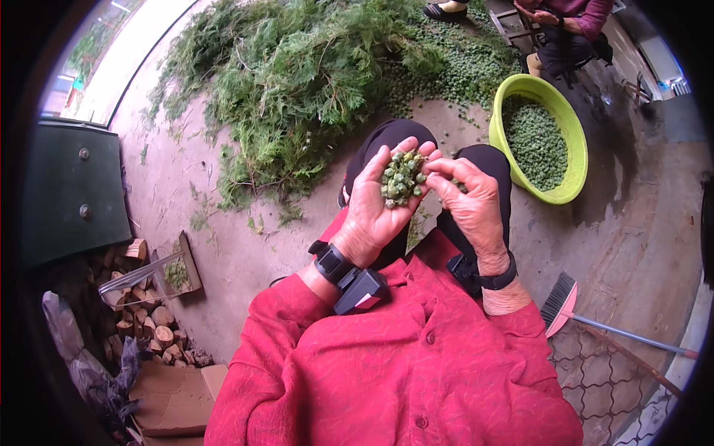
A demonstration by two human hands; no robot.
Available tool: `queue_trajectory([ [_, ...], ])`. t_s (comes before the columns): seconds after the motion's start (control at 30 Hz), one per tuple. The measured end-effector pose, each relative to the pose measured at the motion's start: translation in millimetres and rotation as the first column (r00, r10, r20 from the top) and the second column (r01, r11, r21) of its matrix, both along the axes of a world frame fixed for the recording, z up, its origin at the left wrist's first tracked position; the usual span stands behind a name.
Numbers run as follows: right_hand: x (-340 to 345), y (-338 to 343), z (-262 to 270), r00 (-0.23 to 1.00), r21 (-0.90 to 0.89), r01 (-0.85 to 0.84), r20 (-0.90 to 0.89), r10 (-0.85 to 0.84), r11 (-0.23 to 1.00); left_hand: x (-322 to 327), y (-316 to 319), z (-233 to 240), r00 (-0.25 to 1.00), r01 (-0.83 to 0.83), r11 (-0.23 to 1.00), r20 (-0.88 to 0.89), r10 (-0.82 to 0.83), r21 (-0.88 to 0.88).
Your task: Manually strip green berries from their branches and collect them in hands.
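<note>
Palm up above my lap, my left hand cradles a small heap of green conifer cones, its fingers slightly curled. My right hand meets the heap's right edge, thumb and forefinger pinched together there. A few more green cones show inside its curled fingers. What exactly lies between the pinching fingertips is hidden. Beyond my knees, a pile of cut conifer branches spreads over the concrete floor. A lime-green plastic tub to the right of my knees contains many loose cones.
Loose cones cover the floor behind the tub, where a seated person works. A broom and metal lattice lie at right. At left are a dustpan, split firewood, flattened cardboard and a dark green panel.
</note>
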State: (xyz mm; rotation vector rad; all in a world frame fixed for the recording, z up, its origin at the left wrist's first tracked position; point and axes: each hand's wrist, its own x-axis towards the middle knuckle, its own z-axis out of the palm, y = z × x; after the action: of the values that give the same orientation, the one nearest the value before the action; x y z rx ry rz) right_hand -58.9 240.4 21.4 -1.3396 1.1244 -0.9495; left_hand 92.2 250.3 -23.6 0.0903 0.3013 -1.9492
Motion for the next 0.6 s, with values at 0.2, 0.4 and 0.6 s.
queue_trajectory([
  [0.2,8,2,-1,0.958,-0.334,-0.067,-0.284,-0.033,0.94,-4,-1,6,0.997,-0.013,0.998,0.075,0.008,0.06],
  [0.4,6,1,1,0.958,-0.378,-0.071,-0.284,-0.042,0.923,-2,1,7,0.995,-0.014,0.999,0.1,0.009,0.051],
  [0.6,-11,-6,-3,0.707,0.345,-0.187,0.698,-0.118,0.92,-3,0,12,0.997,-0.048,0.99,-0.05,0.055,0.133],
])
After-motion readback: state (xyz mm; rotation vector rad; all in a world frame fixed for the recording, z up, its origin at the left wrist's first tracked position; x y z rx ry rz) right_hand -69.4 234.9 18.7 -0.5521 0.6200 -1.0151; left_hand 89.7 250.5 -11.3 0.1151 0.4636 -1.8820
